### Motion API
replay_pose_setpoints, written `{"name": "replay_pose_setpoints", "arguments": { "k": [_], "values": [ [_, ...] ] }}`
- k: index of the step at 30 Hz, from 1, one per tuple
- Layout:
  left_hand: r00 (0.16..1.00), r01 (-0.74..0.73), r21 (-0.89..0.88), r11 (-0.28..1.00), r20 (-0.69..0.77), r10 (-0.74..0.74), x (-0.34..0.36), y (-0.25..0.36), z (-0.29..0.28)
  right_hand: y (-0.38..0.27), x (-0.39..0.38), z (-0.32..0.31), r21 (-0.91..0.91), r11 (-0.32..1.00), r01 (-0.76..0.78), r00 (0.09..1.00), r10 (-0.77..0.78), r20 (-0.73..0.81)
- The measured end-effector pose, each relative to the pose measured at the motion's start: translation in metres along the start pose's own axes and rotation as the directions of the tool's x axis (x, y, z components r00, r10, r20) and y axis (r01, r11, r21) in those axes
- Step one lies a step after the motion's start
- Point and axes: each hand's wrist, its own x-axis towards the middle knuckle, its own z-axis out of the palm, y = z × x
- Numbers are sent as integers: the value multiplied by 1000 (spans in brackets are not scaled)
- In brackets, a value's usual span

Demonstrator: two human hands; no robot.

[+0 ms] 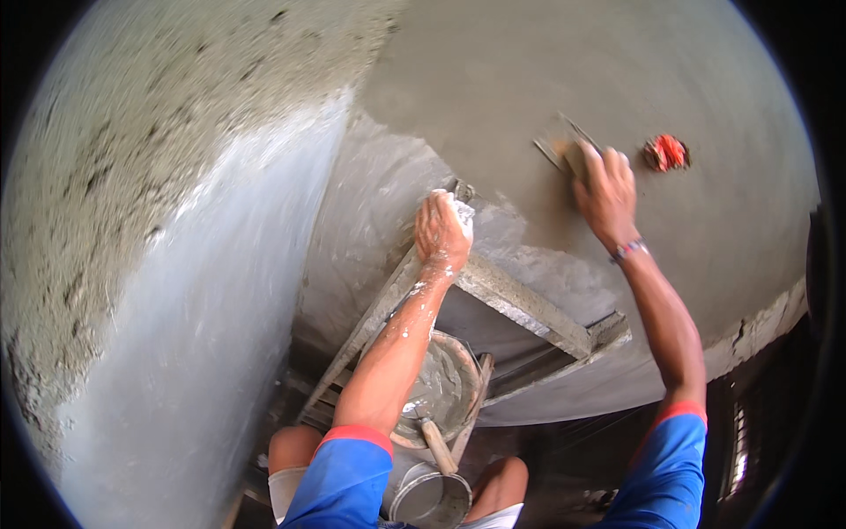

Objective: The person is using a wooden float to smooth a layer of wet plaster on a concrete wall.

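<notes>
My right hand (pixel 608 194), with a bracelet at its wrist, is closed on a plastering float (pixel 571 159) at the wet grey plaster wall (pixel 502 79). The float's thin edges show past my fingers, and its face is partly hidden and blurred. My left hand (pixel 443 231) is closed in front of the wall, near the top of a wooden frame (pixel 520 300). A white, powdery-looking lump shows at its fingers, but I cannot make out what it is. White splashes dot my left forearm.
Between my knees, a round pan (pixel 454 375) holds grey mortar and a wooden-handled trowel (pixel 437 445). A grey bucket (pixel 432 501) stands nearer me. Red crumpled material (pixel 667 153) fills a hole in the wall. At left is a rough wall (pixel 132 167) with a smooth lower part.
</notes>
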Motion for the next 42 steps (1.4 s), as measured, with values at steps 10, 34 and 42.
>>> {"name": "replay_pose_setpoints", "arguments": {
  "k": [10, 34, 42],
  "values": [
    [1000, -19, 87, 996, -17, 20, 1, -20, 7, 31, -147, 20, 56, 998, 22, 984, -31, 175],
    [995, 92, 226, 970, 14, -98, -5, -25, 9, 66, -183, 16, 106, 955, -279, 958, 283, -33],
    [993, 108, 155, 982, 26, -113, 0, -9, 9, 26, -145, 23, 150, 920, -363, 926, 374, -53]
  ]
}}
